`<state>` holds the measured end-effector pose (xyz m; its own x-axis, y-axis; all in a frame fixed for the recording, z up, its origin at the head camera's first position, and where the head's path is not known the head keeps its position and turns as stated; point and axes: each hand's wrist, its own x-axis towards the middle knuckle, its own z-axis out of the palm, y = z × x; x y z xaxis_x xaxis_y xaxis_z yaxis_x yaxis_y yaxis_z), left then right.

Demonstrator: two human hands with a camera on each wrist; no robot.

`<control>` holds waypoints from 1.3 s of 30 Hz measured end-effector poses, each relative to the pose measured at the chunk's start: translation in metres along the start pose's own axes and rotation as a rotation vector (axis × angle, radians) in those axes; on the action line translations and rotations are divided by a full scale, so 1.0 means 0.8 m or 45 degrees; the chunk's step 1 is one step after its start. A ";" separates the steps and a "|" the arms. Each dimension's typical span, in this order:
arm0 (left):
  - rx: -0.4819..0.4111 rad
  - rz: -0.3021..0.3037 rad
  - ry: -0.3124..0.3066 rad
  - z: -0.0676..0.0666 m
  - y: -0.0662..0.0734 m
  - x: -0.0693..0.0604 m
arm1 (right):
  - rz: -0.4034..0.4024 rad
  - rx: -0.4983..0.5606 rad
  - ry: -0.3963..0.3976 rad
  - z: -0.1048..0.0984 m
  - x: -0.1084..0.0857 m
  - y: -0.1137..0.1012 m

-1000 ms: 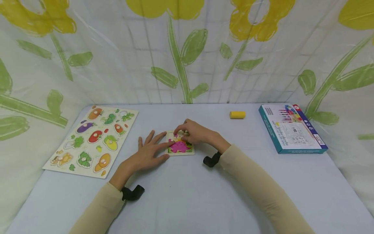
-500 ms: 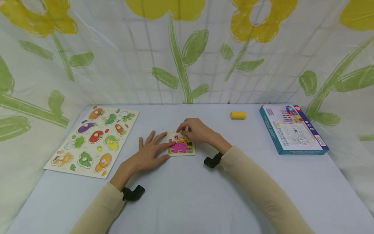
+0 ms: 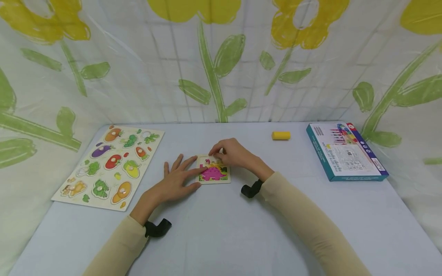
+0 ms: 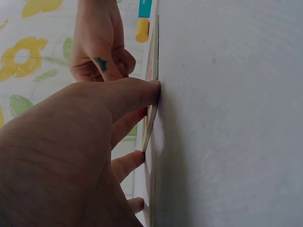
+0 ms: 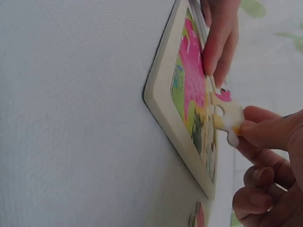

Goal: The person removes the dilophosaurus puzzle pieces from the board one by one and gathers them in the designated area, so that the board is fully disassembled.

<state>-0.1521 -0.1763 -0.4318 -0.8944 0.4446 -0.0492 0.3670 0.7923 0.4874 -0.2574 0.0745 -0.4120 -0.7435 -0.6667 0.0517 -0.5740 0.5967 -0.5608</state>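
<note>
A small framed puzzle (image 3: 214, 176) with a pink dinosaur picture lies flat on the table, mid-view. The left hand (image 3: 175, 181) is spread at its left side, index fingertip on the picture, thumb against the frame's edge. In the right wrist view, the right hand (image 5: 274, 156) pinches a puzzle piece (image 5: 229, 113) between thumb and index finger, its other fingers curled. The piece is tilted over the far side of the puzzle (image 5: 193, 75). The left wrist view shows the left thumb (image 4: 137, 92) at the board's edge.
A vegetable puzzle board (image 3: 110, 166) lies on the left of the table. A yellow cylinder (image 3: 281, 135) is at the back, and a teal-edged box (image 3: 346, 153) lies to the right. A flower-printed curtain (image 3: 155, 76) hangs behind. In the right wrist view, a pink-topped object (image 5: 200, 215) shows low down.
The right hand has moved slightly up and back from the puzzle with its fingers still together, uncovering more of the picture. The left hand has stayed in place.
</note>
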 end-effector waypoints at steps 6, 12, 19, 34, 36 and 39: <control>0.003 0.003 -0.001 0.000 -0.001 0.001 | 0.014 0.107 0.061 -0.011 -0.010 0.006; -0.003 0.010 -0.001 0.001 -0.001 0.001 | 0.030 0.168 0.106 -0.026 -0.023 0.020; -0.014 0.019 0.001 0.001 -0.002 0.001 | 0.082 0.174 0.086 -0.043 -0.044 0.042; -0.024 0.024 0.007 0.003 -0.002 -0.002 | 0.190 0.138 0.078 -0.063 -0.086 0.085; -0.019 0.023 0.009 0.003 -0.003 -0.002 | 0.200 0.146 0.075 -0.064 -0.089 0.087; -0.014 0.020 0.010 0.004 -0.003 -0.002 | 0.210 0.153 0.062 -0.064 -0.092 0.089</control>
<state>-0.1512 -0.1776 -0.4355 -0.8904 0.4539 -0.0349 0.3784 0.7806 0.4975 -0.2616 0.1890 -0.4132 -0.8417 -0.5399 -0.0106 -0.3999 0.6364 -0.6596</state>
